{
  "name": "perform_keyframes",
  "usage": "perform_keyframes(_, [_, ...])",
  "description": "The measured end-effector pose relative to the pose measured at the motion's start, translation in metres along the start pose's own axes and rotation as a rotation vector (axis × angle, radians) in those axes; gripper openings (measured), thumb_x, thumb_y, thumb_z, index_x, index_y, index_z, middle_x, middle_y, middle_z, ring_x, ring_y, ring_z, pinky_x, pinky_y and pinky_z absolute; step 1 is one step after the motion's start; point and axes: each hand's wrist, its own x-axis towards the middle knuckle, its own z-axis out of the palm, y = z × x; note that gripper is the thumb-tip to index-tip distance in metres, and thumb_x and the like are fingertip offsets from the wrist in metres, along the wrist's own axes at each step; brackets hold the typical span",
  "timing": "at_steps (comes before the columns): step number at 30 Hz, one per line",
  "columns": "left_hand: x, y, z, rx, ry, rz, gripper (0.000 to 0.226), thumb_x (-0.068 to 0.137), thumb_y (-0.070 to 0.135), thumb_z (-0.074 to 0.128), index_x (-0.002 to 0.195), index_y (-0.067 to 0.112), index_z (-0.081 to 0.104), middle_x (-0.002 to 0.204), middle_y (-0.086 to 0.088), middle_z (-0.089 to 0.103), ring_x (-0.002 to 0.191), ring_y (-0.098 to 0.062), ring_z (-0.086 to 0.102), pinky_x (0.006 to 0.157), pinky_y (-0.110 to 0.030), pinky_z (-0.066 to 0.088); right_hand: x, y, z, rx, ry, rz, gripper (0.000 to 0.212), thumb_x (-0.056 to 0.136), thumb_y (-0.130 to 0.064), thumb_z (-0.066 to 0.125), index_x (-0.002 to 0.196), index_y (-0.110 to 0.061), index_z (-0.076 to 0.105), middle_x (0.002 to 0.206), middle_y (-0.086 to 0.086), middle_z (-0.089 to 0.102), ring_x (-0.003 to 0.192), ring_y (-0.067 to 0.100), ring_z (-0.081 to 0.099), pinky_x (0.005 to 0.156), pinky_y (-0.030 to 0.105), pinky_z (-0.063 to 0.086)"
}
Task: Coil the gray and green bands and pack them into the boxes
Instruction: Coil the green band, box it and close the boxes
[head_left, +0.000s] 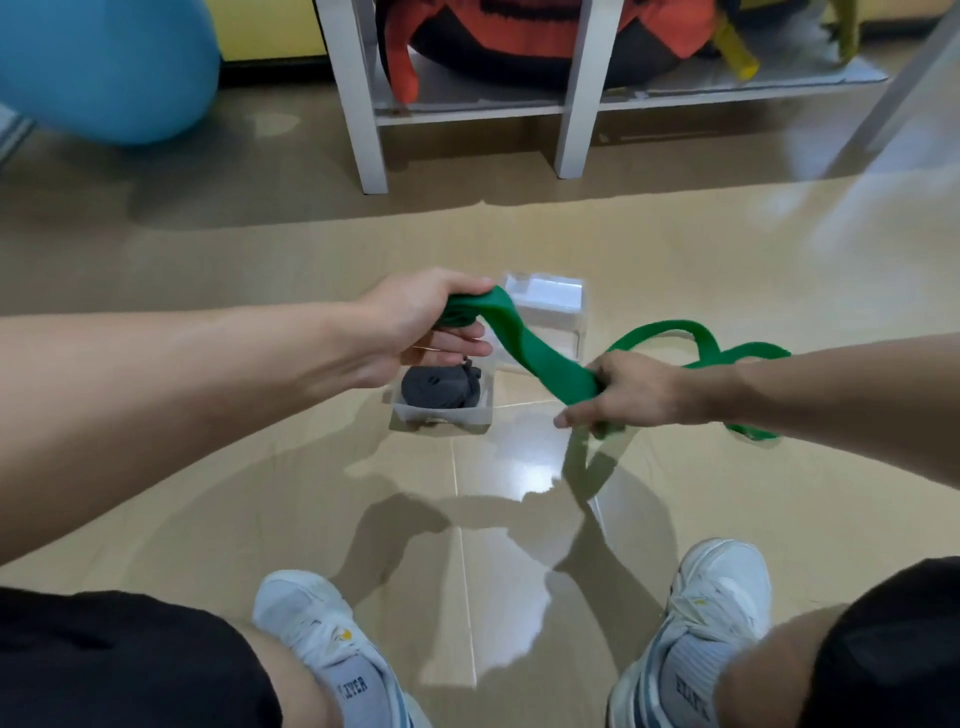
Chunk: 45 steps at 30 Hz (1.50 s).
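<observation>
A green band (540, 358) stretches between both hands above the floor. My left hand (421, 325) is closed on one end, where a small coil has formed. My right hand (623, 392) grips the band further along; the loose rest loops out to the right over my forearm and hangs behind it. Below my left hand stands a clear box (441, 413) with the coiled gray band (439, 387) inside. A second clear box (553, 312) stands just behind the green band; its inside is partly hidden.
Glossy tan floor tiles lie all around. A white shelf frame (363, 104) stands at the back with an orange-and-black bag (519, 31) on it. A blue exercise ball (104, 67) sits far left. My knees and white shoes (322, 639) are at the bottom.
</observation>
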Motion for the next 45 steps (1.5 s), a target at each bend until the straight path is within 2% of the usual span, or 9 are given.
perform_keyframes(5, [0.003, -0.009, -0.007, 0.161, 0.039, -0.080, 0.025, 0.095, 0.040, 0.065, 0.105, 0.017, 0.070, 0.067, 0.002, 0.067, 0.065, -0.016, 0.076, 0.059, -0.025, 0.052, -0.021, -0.017, -0.035, -0.217, -0.543, 0.057, 0.013, 0.081, -0.003, 0.064, 0.091, -0.009, 0.057, 0.069, 0.002, 0.055, 0.064, 0.021, 0.054, 0.055, 0.023, 0.046])
perform_keyframes(11, [0.002, 0.011, -0.001, 0.079, 0.084, 0.019, 0.021, 0.096, 0.041, 0.064, 0.097, 0.020, 0.065, 0.073, 0.002, 0.069, 0.063, -0.012, 0.075, 0.063, -0.026, 0.051, -0.015, -0.021, -0.076, -0.571, 0.813, -0.424, 0.028, 0.081, -0.002, 0.059, 0.102, -0.020, 0.059, 0.086, -0.001, 0.056, 0.089, 0.026, 0.051, 0.074, 0.033, 0.035])
perform_keyframes(13, [0.001, 0.012, -0.002, 0.134, 0.057, -0.006, 0.021, 0.095, 0.040, 0.065, 0.100, 0.019, 0.067, 0.070, 0.002, 0.069, 0.066, -0.014, 0.076, 0.063, -0.026, 0.051, -0.010, -0.019, -0.074, -0.495, 0.663, -0.462, 0.028, 0.079, 0.000, 0.059, 0.100, -0.018, 0.062, 0.092, 0.000, 0.059, 0.092, 0.024, 0.053, 0.074, 0.035, 0.041])
perform_keyframes(16, [-0.003, 0.003, -0.002, 0.276, 0.015, -0.072, 0.025, 0.094, 0.039, 0.067, 0.101, 0.016, 0.070, 0.070, 0.001, 0.071, 0.068, -0.016, 0.075, 0.063, -0.026, 0.051, -0.007, -0.011, -0.051, -0.366, -0.134, -0.200, 0.028, 0.081, 0.003, 0.064, 0.090, -0.022, 0.071, 0.087, 0.003, 0.073, 0.088, 0.024, 0.068, 0.081, 0.039, 0.055])
perform_keyframes(18, [-0.004, -0.002, -0.001, 0.321, 0.007, -0.073, 0.028, 0.094, 0.040, 0.067, 0.104, 0.015, 0.072, 0.067, 0.002, 0.071, 0.066, -0.014, 0.075, 0.061, -0.025, 0.051, -0.006, -0.005, -0.041, -0.280, -0.392, -0.054, 0.033, 0.080, 0.005, 0.067, 0.096, -0.023, 0.075, 0.086, 0.004, 0.076, 0.087, 0.022, 0.070, 0.084, 0.036, 0.057])
perform_keyframes(24, [0.000, -0.006, -0.004, 0.200, -0.025, -0.055, 0.027, 0.095, 0.037, 0.068, 0.112, 0.016, 0.072, 0.069, 0.000, 0.074, 0.070, -0.015, 0.077, 0.066, -0.026, 0.057, 0.000, -0.008, -0.042, -0.375, -0.160, -0.116, 0.030, 0.080, -0.013, 0.077, 0.103, -0.028, 0.065, 0.099, -0.003, 0.070, 0.095, 0.019, 0.067, 0.071, 0.020, 0.047])
perform_keyframes(29, [0.003, -0.009, 0.001, 0.076, -0.059, -0.075, 0.024, 0.096, 0.032, 0.066, 0.113, 0.015, 0.073, 0.080, -0.004, 0.077, 0.076, -0.017, 0.078, 0.068, -0.024, 0.057, -0.025, -0.040, -0.018, -0.015, 0.210, -0.430, 0.064, 0.067, -0.051, 0.089, 0.114, -0.026, 0.053, 0.122, -0.012, 0.063, 0.113, 0.004, 0.059, 0.096, 0.019, 0.048])
perform_keyframes(39, [-0.008, -0.012, 0.012, 0.044, -0.237, -0.135, 0.023, 0.097, 0.036, 0.064, 0.111, 0.019, 0.071, 0.103, -0.007, 0.080, 0.101, -0.021, 0.077, 0.103, -0.035, 0.053, -0.032, -0.073, -0.005, 0.172, 0.340, -0.579, 0.040, 0.070, -0.031, 0.093, 0.084, -0.022, 0.056, 0.087, 0.005, 0.074, 0.077, 0.028, 0.069, 0.072, 0.052, 0.058])
perform_keyframes(45, [-0.011, -0.010, 0.014, 0.008, -0.236, -0.180, 0.029, 0.095, 0.042, 0.066, 0.111, 0.020, 0.073, 0.101, -0.010, 0.080, 0.098, -0.020, 0.077, 0.101, -0.034, 0.054, -0.030, -0.073, -0.011, 0.381, 0.229, -0.455, 0.043, 0.072, -0.024, 0.091, 0.104, -0.019, 0.063, 0.082, 0.001, 0.075, 0.074, 0.011, 0.068, 0.081, 0.040, 0.058])
